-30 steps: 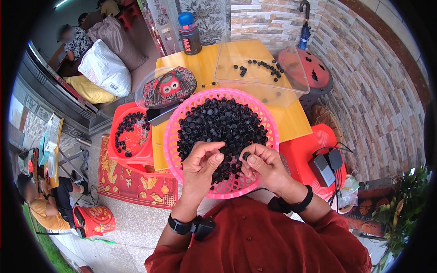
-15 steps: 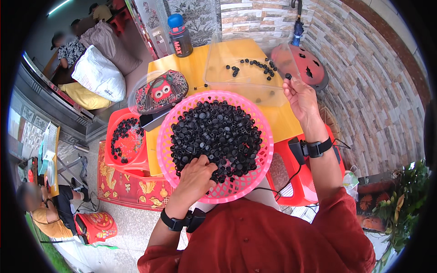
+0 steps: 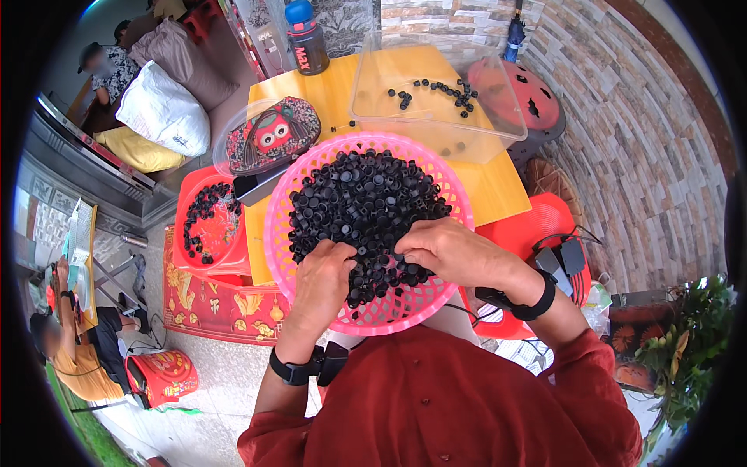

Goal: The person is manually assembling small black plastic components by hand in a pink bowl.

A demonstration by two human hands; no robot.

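left hand (image 3: 320,274) and right hand (image 3: 445,251) curl narrowly, contents unclear, over round black caps (image 3: 364,201) in a pink lattice basket (image 3: 277,233); yellow wooden table (image 3: 502,194), upper centre; brick-patterned wall (image 3: 638,171), right.

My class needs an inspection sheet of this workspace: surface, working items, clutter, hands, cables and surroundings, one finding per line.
Surface: yellow table, partly covered.
Working items: pink basket heaped with black cap-like pieces; more show within the clear tray and in the red tray.
Clutter: owl-faced bag and blue-lidded bottle on the table.
Hands: left hand and right hand are both over the basket; what either holds is hidden.
Cables: black cables by the dark boxes at right.
Surroundings: brick-patterned wall, filled sacks, red mat, a seated person at left.
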